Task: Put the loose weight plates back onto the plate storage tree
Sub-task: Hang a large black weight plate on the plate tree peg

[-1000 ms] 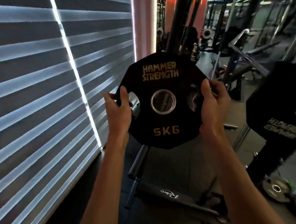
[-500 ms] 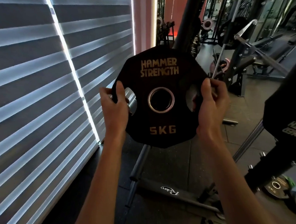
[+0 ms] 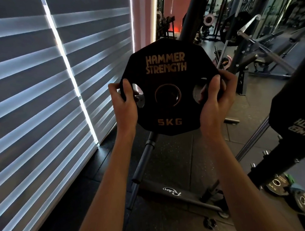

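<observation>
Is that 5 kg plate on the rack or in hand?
Held: left hand and right hand grip the upright plate. Peg through its hole: cannot tell.

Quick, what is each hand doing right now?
Left hand: grips the left edge of the 5 kg weight plate.
Right hand: grips the plate's right edge.

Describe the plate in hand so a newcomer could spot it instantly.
Just right of the striped window blinds, the left hand and right hand grip a black many-sided weight plate by its side cutouts. It reads HAMMER STRENGTH upright above 5KG in gold; the larger black plate at the right edge shows its lettering upside down.
</observation>
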